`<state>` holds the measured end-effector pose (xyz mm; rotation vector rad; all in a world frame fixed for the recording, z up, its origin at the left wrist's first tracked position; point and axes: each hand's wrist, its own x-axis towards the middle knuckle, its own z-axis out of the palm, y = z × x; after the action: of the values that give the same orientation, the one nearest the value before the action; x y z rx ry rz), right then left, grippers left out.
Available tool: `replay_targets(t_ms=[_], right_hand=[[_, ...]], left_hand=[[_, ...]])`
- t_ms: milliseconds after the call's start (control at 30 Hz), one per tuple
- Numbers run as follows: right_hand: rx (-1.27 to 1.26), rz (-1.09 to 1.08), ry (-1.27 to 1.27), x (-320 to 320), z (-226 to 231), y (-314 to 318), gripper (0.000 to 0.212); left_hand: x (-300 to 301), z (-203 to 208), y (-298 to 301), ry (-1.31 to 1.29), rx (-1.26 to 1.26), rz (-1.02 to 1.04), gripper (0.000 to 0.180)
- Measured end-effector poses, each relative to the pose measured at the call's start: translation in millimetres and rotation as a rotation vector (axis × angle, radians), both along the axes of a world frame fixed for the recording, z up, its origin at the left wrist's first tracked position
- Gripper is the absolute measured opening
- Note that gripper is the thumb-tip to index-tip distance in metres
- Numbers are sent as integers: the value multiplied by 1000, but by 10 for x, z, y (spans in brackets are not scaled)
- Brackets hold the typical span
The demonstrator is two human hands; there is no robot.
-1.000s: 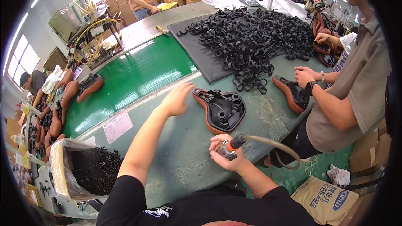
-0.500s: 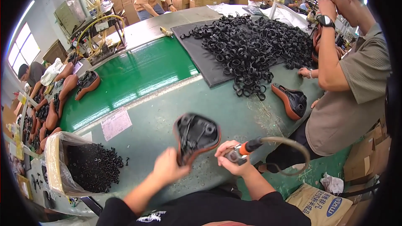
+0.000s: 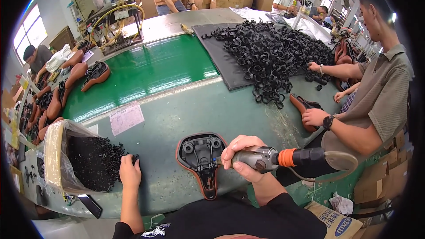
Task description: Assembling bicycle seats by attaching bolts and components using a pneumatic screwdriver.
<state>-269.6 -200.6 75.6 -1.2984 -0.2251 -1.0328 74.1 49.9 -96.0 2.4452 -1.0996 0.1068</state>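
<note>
A brown bicycle saddle (image 3: 205,150) lies upside down on the green table in front of me, its black underside facing up. My right hand (image 3: 245,157) is wrapped around a metal pneumatic screwdriver (image 3: 261,158) with an orange ring and an air hose; its tip points left, over the saddle's underside. At the right edge of a heap of small black screws (image 3: 95,163), my left hand (image 3: 130,172) has its fingers curled together against something dark. What they pinch is too small to make out. The heap spills from a plastic-lined box (image 3: 54,159) tipped on its side.
Black rings (image 3: 270,53) are piled on a dark mat at the far right. A co-worker (image 3: 376,88) stands at the right with a hand on another saddle (image 3: 305,110). More saddles (image 3: 57,97) stack at the left. A phone (image 3: 90,206) lies by the box.
The saddle has gone from my left hand onto the table and been turned around. My left hand has moved left to the screws. The screwdriver now points over the saddle. The co-worker's hand has lowered.
</note>
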Motion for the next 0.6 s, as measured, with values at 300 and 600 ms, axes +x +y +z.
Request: replay_targets(t_ms=[300, 600], right_hand=[[-61, -27, 80, -164, 107, -15, 34], [-116, 63, 114, 27, 208, -37, 34]], left_hand=[[51, 187, -45, -27, -48, -100, 12], [18, 318, 42, -41, 35, -167, 14]])
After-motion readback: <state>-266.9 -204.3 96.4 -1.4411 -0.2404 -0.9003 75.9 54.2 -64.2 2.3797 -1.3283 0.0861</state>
